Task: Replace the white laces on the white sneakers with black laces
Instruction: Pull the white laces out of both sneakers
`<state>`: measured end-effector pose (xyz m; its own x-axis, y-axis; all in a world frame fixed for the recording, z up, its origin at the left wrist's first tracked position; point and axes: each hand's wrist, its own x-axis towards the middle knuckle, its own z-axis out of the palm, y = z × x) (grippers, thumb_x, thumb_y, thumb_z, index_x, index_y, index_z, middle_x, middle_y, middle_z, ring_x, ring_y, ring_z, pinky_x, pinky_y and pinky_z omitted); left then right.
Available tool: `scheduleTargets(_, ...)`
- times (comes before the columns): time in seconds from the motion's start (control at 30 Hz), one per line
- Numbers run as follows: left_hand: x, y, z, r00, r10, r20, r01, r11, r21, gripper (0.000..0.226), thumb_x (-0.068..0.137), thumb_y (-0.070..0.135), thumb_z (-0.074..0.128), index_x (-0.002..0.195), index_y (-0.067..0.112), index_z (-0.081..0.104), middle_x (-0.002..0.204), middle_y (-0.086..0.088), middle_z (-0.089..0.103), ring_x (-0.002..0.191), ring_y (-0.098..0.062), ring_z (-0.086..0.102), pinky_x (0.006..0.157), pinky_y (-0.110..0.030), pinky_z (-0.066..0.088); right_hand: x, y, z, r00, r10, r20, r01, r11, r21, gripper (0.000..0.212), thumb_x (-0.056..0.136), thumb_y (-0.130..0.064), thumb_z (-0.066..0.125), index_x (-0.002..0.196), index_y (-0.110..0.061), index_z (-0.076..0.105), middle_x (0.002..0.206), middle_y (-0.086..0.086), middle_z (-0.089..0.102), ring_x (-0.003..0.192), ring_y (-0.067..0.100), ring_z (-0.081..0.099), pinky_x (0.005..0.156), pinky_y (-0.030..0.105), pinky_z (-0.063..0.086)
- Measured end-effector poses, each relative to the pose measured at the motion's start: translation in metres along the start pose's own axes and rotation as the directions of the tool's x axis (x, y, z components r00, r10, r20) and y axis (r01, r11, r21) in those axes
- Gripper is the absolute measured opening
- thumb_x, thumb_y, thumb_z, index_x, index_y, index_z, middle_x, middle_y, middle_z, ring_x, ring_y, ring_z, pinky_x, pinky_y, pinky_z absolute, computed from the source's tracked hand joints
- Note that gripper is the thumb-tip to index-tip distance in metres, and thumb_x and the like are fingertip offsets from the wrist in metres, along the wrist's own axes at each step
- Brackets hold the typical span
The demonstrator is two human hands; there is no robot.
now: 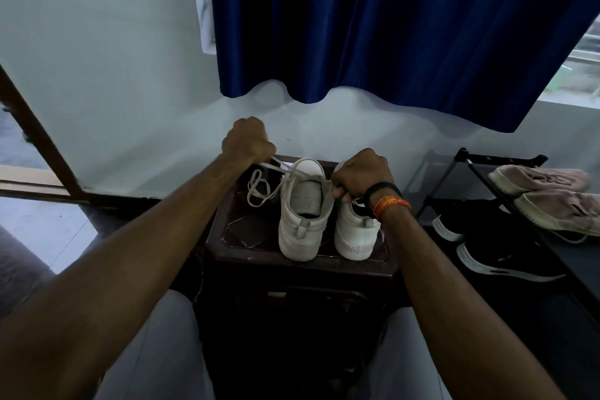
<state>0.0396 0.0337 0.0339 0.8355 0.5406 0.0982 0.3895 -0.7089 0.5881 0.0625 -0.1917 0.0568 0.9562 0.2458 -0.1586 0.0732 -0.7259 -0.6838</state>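
Two white sneakers stand heels toward me on a dark brown stool [246,250]. The left sneaker [302,221] carries a white lace [259,188] that is pulled loose and loops off to its left. My left hand [248,143] is raised above and left of that shoe, fingers curled round the taut lace. My right hand [357,174] grips the collar at the right side of the left sneaker's opening, between the two shoes. The right sneaker [354,230] is partly hidden behind my right wrist. No black laces are in view.
A black shoe rack [470,169] stands to the right with pink sneakers [545,195] on top and black sneakers [496,256] below. A blue curtain [389,26] hangs over the white wall behind the stool. A door frame [39,140] is at left.
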Motion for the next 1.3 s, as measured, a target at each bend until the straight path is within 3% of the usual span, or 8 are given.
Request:
scheduleTargets(0.1, -0.010, 0.015, 0.008, 0.967, 0.257, 0.007, -0.254, 0.959, -0.126, 0.018, 0.077, -0.002, 0.063, 0.087, 0.007, 0.073, 0.090, -0.003, 0.068, 0.089, -0.022, 0.067, 0.081, -0.036, 0.058, 0.001, 0.000, 0.000, 1.000, 0.007, 0.002, -0.007, 1.000, 0.001, 0.013, 0.082, -0.006, 0.066, 0.074, -0.002, 0.076, 0.056, 0.005, 0.071, 0.041, 0.013, 0.064, 0.047, 0.023, 0.053)
scheduleTargets(0.2, -0.022, 0.032, 0.019, 0.837, 0.484, 0.255, -0.489, 0.871, -0.049, 0.017, 0.083, 0.005, 0.065, 0.096, 0.011, 0.074, 0.095, 0.002, 0.063, 0.093, -0.018, 0.062, 0.083, -0.034, 0.053, 0.001, -0.001, -0.001, 1.000, 0.010, 0.004, -0.010, 1.000, 0.011, 0.010, 0.083, -0.005, 0.067, 0.078, -0.001, 0.075, 0.055, 0.005, 0.070, 0.040, 0.012, 0.063, 0.051, 0.024, 0.057)
scheduleTargets(0.3, -0.029, 0.040, 0.035, 0.783, 0.467, 0.411, -0.567, 0.808, 0.162, 0.017, 0.085, 0.019, 0.071, 0.101, 0.012, 0.071, 0.106, -0.006, 0.065, 0.095, -0.024, 0.063, 0.082, -0.039, 0.055, 0.001, -0.002, -0.001, 1.000, 0.008, 0.004, -0.008, 1.000, 0.024, 0.010, 0.084, -0.005, 0.067, 0.080, 0.000, 0.075, 0.055, 0.005, 0.070, 0.042, 0.012, 0.063, 0.052, 0.024, 0.057)
scheduleTargets(0.63, -0.035, 0.050, 0.057, 0.761, 0.590, 0.270, -0.649, 0.688, 0.326, 0.021, 0.089, 0.013, 0.065, 0.109, 0.017, 0.065, 0.101, -0.011, 0.067, 0.093, -0.030, 0.065, 0.070, -0.035, 0.046, 0.000, -0.002, 0.001, 1.000, -0.001, -0.001, 0.001, 0.999, 0.043, 0.015, 0.087, -0.012, 0.068, 0.076, -0.004, 0.074, 0.056, 0.004, 0.071, 0.043, 0.013, 0.065, 0.047, 0.021, 0.052)
scheduleTargets(0.83, -0.032, 0.040, 0.049, 0.863, 0.495, 0.101, -0.503, 0.818, 0.278, 0.011, 0.083, 0.010, 0.066, 0.092, 0.009, 0.071, 0.100, -0.013, 0.069, 0.096, -0.032, 0.063, 0.077, -0.042, 0.050, -0.003, 0.002, -0.003, 1.000, 0.012, -0.014, -0.011, 0.999, 0.040, 0.013, 0.085, -0.005, 0.067, 0.075, 0.000, 0.074, 0.054, 0.005, 0.070, 0.040, 0.013, 0.063, 0.043, 0.020, 0.049)
scheduleTargets(0.97, -0.021, 0.028, 0.020, 0.968, 0.226, -0.107, -0.212, 0.969, 0.125, 0.017, 0.079, 0.012, 0.063, 0.093, 0.014, 0.072, 0.098, -0.004, 0.070, 0.090, -0.026, 0.066, 0.080, -0.038, 0.054, -0.004, 0.004, -0.004, 1.000, 0.013, -0.011, -0.013, 0.999, 0.041, 0.013, 0.083, -0.002, 0.066, 0.072, -0.001, 0.073, 0.054, 0.006, 0.070, 0.040, 0.013, 0.062, 0.042, 0.019, 0.047)
scheduleTargets(1.13, -0.003, -0.007, -0.010, 0.961, -0.176, -0.212, 0.171, 0.984, -0.045, 0.023, 0.083, 0.021, 0.068, 0.102, 0.007, 0.069, 0.098, -0.009, 0.067, 0.084, -0.026, 0.063, 0.077, -0.036, 0.051, -0.002, 0.006, -0.002, 1.000, 0.006, -0.009, -0.005, 0.999, 0.037, 0.015, 0.083, -0.004, 0.065, 0.070, -0.003, 0.072, 0.055, 0.004, 0.071, 0.044, 0.014, 0.065, 0.049, 0.023, 0.052)
scheduleTargets(1.3, -0.008, -0.003, 0.002, 0.998, 0.036, -0.044, -0.034, 0.998, 0.053, 0.012, 0.075, 0.008, 0.072, 0.087, 0.006, 0.070, 0.094, -0.007, 0.065, 0.087, -0.025, 0.066, 0.071, -0.035, 0.055, 0.000, 0.007, 0.001, 1.000, -0.011, -0.018, 0.011, 1.000, 0.016, 0.021, 0.082, -0.005, 0.062, 0.063, -0.006, 0.073, 0.055, 0.003, 0.071, 0.044, 0.013, 0.066, 0.052, 0.025, 0.054)
